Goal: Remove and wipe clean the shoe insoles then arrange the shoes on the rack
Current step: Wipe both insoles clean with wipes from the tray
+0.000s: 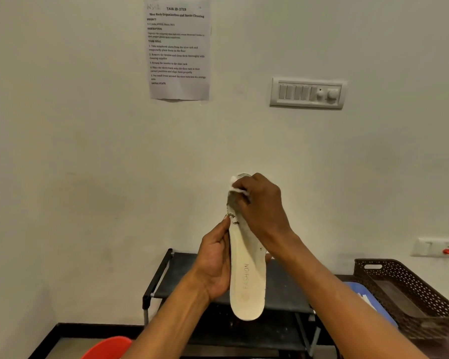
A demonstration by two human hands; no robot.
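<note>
Gripping insole [247,281] mid-length above rack [283,288], left hand [214,265] fingers closed | pressing white wipe [235,186] onto toe end, right hand [259,206] fingers pinching | wiping underway; no shoes on rack in view.

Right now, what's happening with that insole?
A person holds a worn cream insole upright in front of the wall. The left hand grips its lower edge, while the right hand presses a small white wipe against its top end. Below sits a dark shoe rack with no shoes visible on it, and a brown basket to the right.
</note>
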